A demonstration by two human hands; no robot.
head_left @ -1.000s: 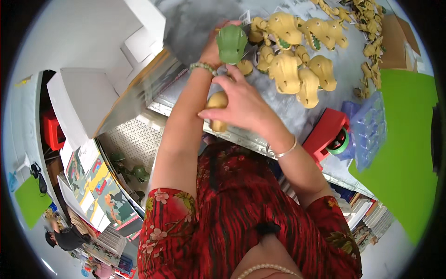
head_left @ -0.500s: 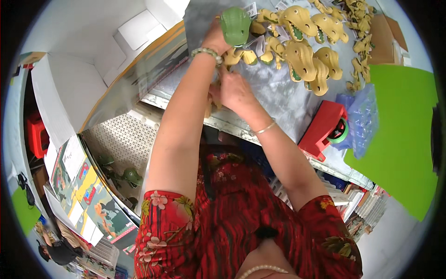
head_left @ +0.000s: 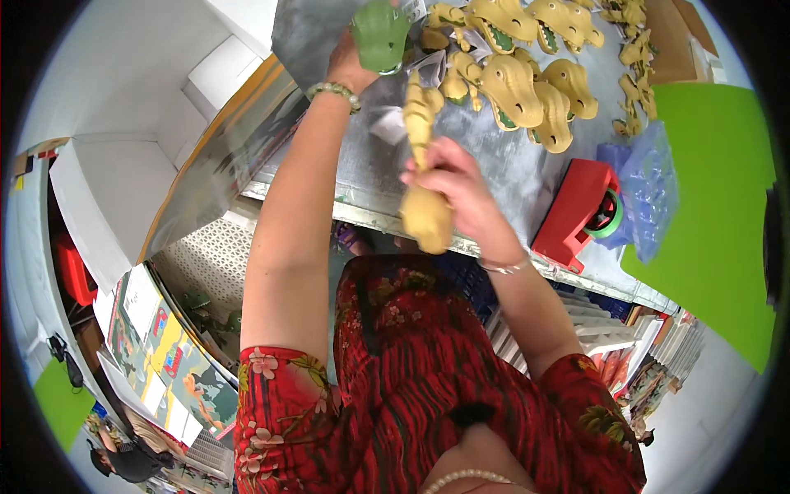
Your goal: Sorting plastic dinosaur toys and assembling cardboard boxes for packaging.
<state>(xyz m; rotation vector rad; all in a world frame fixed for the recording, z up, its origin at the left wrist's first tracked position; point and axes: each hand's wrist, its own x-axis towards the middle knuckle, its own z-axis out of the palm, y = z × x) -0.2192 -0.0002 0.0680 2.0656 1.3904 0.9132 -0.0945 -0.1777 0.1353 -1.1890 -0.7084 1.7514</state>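
Observation:
At the far edge of the view my left hand [head_left: 349, 67] is closed round a green toy dinosaur [head_left: 380, 37]; the toy's head hides most of the fingers. Nearer to me, my right hand [head_left: 462, 183] grips a yellow toy dinosaur [head_left: 426, 219] by its middle, above the table's near edge. Its big head hangs toward me and its striped tail points away; motion blurs it a little. Beside both hands, several yellow toy dinosaurs [head_left: 510, 90] with open mouths lie in rows on the grey table [head_left: 494, 214], some with white paper tags.
Right of the toys stand a red tape dispenser [head_left: 573, 216], blue plastic wrap [head_left: 650, 185] and a bright green board [head_left: 716, 206]. Past them is a brown carton [head_left: 671, 41]. To the left are a large white box [head_left: 107, 198] and a perforated basket [head_left: 206, 262] with green dinosaurs.
My right hand has come nearer and to the right, bringing a yellow dinosaur out from beside my left forearm. My left hand, with the green dinosaur, has shifted slightly left and away.

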